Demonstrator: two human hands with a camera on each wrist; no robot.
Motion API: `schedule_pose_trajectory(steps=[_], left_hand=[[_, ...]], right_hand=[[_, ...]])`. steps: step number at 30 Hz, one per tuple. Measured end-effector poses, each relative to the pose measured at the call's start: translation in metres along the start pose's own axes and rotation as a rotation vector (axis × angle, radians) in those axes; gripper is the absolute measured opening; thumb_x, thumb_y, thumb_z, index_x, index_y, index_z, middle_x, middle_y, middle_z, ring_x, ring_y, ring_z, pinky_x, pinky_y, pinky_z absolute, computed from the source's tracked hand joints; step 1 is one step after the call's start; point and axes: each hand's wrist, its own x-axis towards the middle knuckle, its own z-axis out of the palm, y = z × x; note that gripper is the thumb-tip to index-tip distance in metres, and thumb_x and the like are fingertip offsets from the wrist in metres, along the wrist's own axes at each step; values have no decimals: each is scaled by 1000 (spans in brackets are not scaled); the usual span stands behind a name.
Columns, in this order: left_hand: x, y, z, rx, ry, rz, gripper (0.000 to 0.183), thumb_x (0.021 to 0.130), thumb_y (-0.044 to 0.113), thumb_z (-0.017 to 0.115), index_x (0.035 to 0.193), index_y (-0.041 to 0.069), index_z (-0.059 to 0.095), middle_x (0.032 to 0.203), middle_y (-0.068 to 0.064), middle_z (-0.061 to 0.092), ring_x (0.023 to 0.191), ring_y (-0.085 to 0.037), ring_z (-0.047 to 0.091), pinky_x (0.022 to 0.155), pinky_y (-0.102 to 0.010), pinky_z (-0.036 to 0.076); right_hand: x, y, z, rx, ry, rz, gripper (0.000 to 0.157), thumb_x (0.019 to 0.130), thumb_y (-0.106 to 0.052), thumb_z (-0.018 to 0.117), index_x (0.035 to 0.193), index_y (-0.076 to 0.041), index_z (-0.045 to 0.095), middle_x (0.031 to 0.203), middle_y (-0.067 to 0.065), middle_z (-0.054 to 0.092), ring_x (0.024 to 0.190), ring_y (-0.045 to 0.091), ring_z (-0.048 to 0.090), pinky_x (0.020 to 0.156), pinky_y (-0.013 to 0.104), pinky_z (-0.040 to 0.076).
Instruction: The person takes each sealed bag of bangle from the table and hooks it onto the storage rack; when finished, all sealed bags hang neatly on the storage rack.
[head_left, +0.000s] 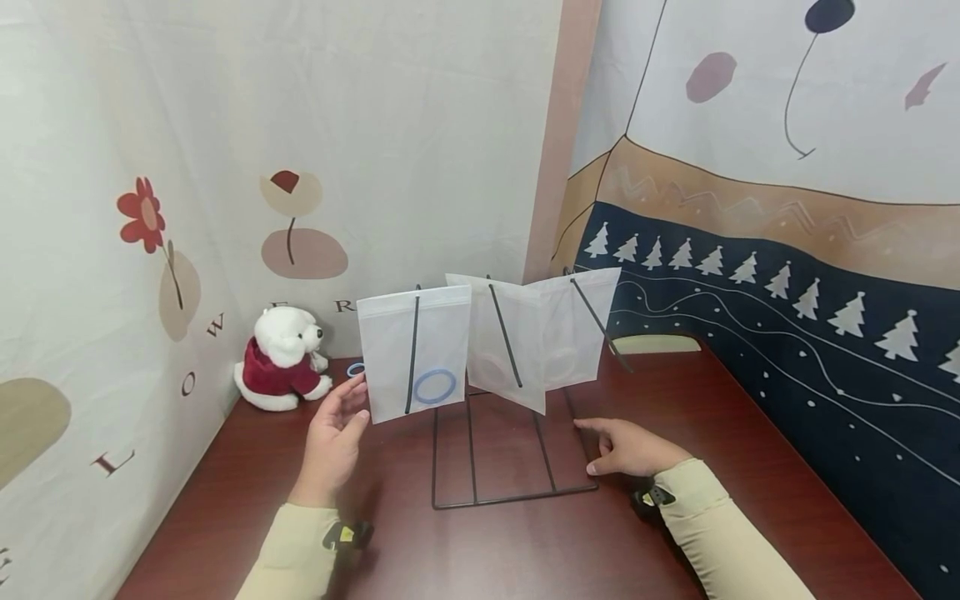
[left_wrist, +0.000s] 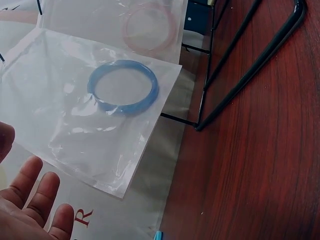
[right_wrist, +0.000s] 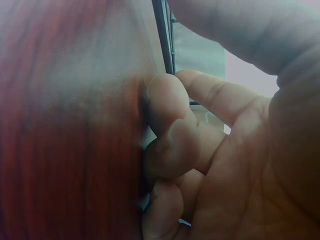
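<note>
A black wire display rack point(head_left: 517, 502) stands on the table with three clear zip bags on its prongs. The left bag point(head_left: 386, 354) has a blue bangle point(left_wrist: 123, 87) in it; the middle bag point(head_left: 531, 333) contains a pale pink bangle point(left_wrist: 150, 29). A faint ring shows in the right bag point(head_left: 581, 317). Beside the left bag's outer edge is my left hand point(head_left: 333, 442), fingers spread and loosely bent, with nothing seen in its grasp. My right hand point(head_left: 633, 447) holds the rack's right base rod at thumb and forefinger, the other fingers curled against the tabletop.
A white plush bear point(head_left: 288, 358) in a red outfit sits at the table's back left. Near it lies another blue ring point(head_left: 355, 368), partly behind the left bag. A pale green flat object point(head_left: 656, 343) rests at the back edge. Printed cloth hangs behind the table.
</note>
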Motion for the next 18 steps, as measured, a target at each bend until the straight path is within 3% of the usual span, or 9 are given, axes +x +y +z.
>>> schedule_pose_trajectory(steps=[12, 18], left_hand=[[-1, 0, -1, -6, 25, 3, 53, 102, -8, 54, 153, 7, 53, 144, -21, 60, 131, -19, 56, 97, -8, 43], [-1, 2, -2, 0, 22, -2, 53, 103, -7, 54, 154, 8, 53, 145, -21, 60, 130, -16, 56, 97, -9, 42]], right_hand=[[-1, -2, -1, -6, -5, 0, 76, 84, -17, 87, 152, -8, 55, 71, -1, 58, 65, 14, 54, 54, 29, 45], [-2, -3, -1, 3, -7, 5, 76, 85, -17, 87, 152, -8, 55, 71, -1, 58, 65, 14, 53, 53, 29, 44]])
